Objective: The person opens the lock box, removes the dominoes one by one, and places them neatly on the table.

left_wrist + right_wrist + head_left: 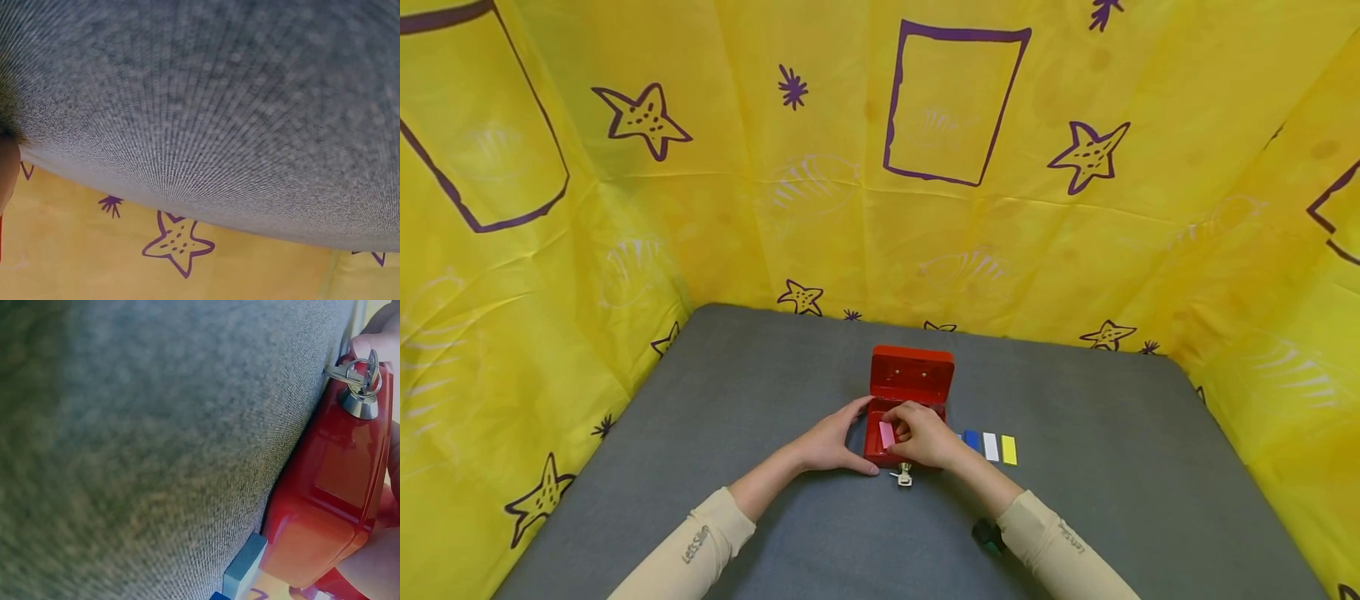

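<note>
A small red cash box stands on the grey table with its lid raised; keys hang from its front lock. My left hand holds the box at its left side, thumb along the front corner and fingers toward the back. Over the open box, my right hand pinches a pink block, which is tilted above the inside. Part of the box's inside is hidden by that hand. In the left wrist view only a fingertip shows at the left edge.
Right of the box lie a blue block, a white block and a yellow block in a row. A pale blue block lies beside the box. A dark object sits by the right sleeve. Yellow printed cloth surrounds the table.
</note>
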Tool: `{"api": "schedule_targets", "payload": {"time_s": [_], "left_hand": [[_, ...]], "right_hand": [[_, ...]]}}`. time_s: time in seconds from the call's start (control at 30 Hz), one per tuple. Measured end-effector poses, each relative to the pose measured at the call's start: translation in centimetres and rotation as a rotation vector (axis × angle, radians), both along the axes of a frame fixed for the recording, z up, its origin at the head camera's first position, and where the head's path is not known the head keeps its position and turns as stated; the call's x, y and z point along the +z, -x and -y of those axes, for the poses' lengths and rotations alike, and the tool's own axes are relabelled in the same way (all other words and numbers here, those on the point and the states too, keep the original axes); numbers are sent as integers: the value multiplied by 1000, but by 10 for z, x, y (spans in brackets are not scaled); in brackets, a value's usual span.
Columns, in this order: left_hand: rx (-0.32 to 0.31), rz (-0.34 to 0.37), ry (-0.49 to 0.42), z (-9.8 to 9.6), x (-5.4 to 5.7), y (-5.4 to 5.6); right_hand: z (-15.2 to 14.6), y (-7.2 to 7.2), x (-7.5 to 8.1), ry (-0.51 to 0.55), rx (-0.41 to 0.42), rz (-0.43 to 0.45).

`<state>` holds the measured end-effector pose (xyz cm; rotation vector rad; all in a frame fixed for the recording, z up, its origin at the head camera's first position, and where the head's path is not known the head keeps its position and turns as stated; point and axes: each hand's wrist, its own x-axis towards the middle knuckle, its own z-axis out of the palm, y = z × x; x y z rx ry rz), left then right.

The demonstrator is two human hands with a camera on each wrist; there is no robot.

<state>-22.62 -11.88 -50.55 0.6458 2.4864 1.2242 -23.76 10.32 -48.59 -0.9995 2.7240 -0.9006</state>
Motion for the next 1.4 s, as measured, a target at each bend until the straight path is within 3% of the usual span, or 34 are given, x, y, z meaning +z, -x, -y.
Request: {"api": "schedule_targets", "payload": {"time_s": [0.43,0.73,1.4], "left_hand": [[5,37,-2,1,-1,3],[12,51,-2,1,-1,2],[20,70,-7,1,-1,1]], "right_hand": [[-9,-4,5,29,-30,43],[-16,-7,5,72,-42,25],[-37,-12,5,217,-157,208]]}}
